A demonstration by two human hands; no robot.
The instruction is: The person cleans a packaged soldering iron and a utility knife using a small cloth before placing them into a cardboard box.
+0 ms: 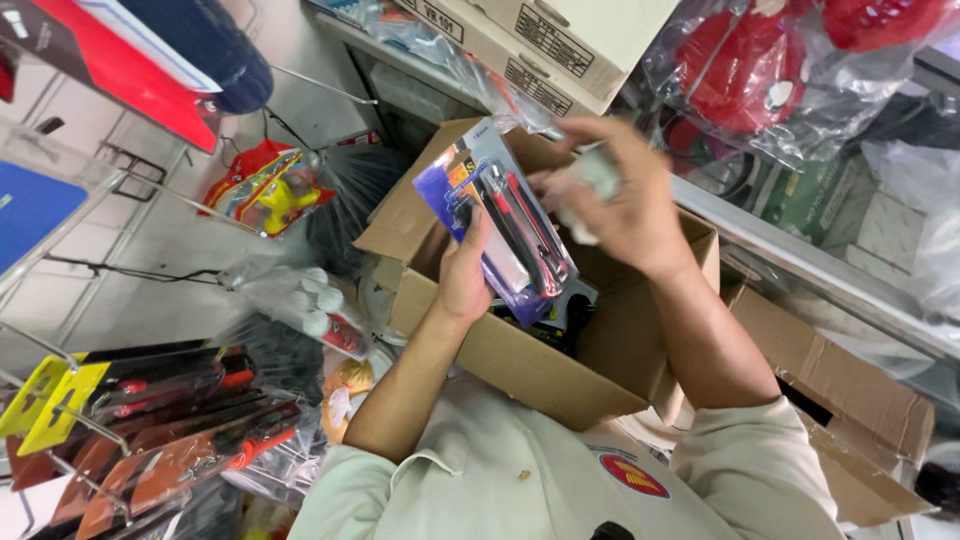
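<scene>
The blister pack sits at the centre of the frame, tilted, its top toward the upper left. It has a purple-and-blue backing card with an orange patch near the top, and under clear plastic lies a long red-and-black tool beside a pale grey strip; what kind of tool it is cannot be told for sure. The left hand holds the pack from below, its fingers closed on the lower edge, thumb across the front. The right hand, just right of the pack, has its fingers curled tight around a crumpled whitish wad, which touches or nearly touches the pack's upper right edge.

Both hands hover over an open cardboard box that fills the middle of the frame, flaps raised at the upper left and right. Dark packaged items lie inside, below the pack. Room is tight: a second open carton crowds the lower right, and a metal shelf edge runs diagonally behind the right hand.

At the lower left, carded red-and-black tools with yellow hang tabs hang on wire hooks. At the upper right, red goods in clear bags sit on the shelf, and a printed carton lies at top centre. A pale tiled floor shows at the left.
</scene>
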